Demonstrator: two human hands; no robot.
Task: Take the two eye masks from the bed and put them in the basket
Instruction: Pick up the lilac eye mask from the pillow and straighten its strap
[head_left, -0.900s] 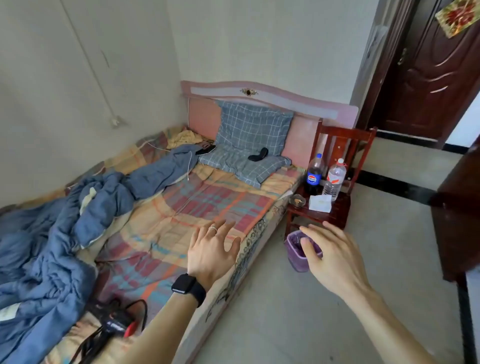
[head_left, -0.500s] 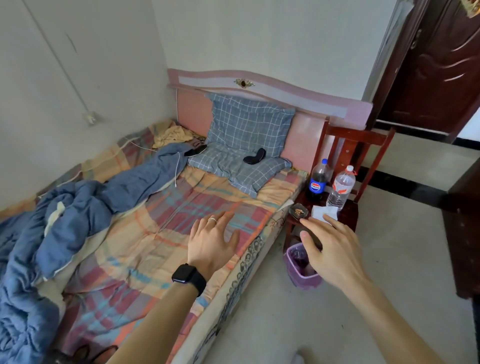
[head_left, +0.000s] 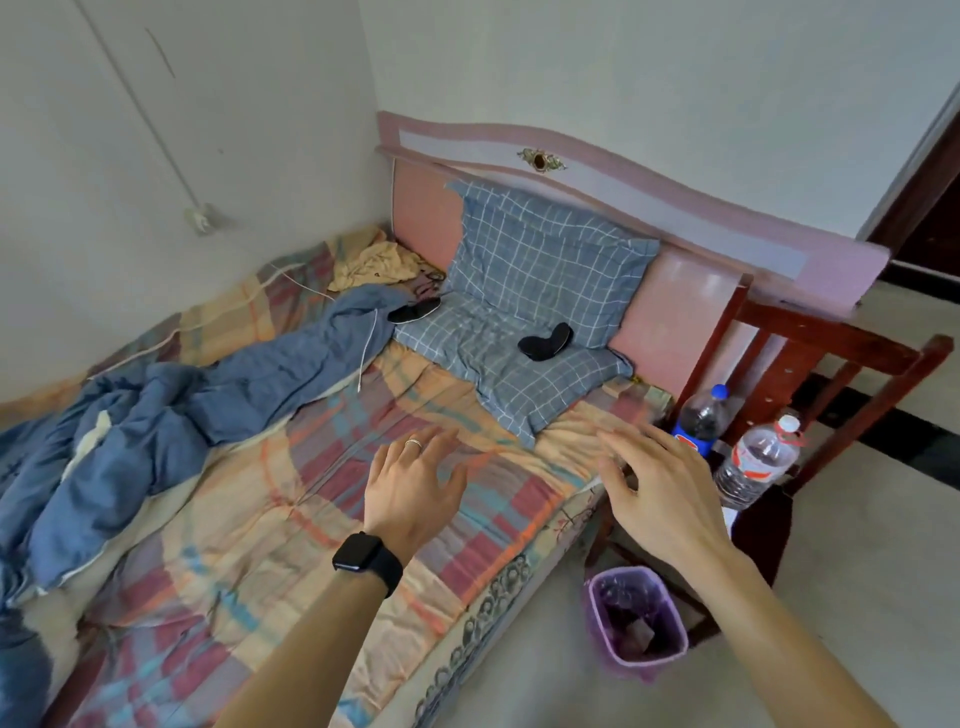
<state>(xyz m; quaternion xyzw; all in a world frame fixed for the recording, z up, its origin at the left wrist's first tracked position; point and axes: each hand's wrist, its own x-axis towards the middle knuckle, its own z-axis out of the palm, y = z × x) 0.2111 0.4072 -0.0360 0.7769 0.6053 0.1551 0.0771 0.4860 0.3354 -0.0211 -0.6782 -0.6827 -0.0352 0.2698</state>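
Observation:
One black eye mask (head_left: 545, 341) lies on the blue checked pillow (head_left: 524, 332) at the head of the bed. A second black eye mask (head_left: 414, 310) rests at the pillow's left edge, beside the blue blanket. My left hand (head_left: 413, 488), with a ring and a black watch, hovers open over the plaid sheet (head_left: 291, 499), well short of both masks. Over the bed's right edge my right hand (head_left: 662, 493) is spread open and holds nothing. A purple basket (head_left: 636, 618) with a liner stands on the floor below my right hand.
A crumpled blue blanket (head_left: 135, 431) covers the bed's left side. A red wooden chair (head_left: 810, 374) beside the bed carries a cola bottle (head_left: 698, 418) and a water bottle (head_left: 758, 460). The pink headboard (head_left: 623, 176) stands against the wall. A dark door frame shows far right.
The view has come closer to the bed's head. Both open hands have moved forward toward the pillow, and the right hand now reaches past the basket to the bed's edge.

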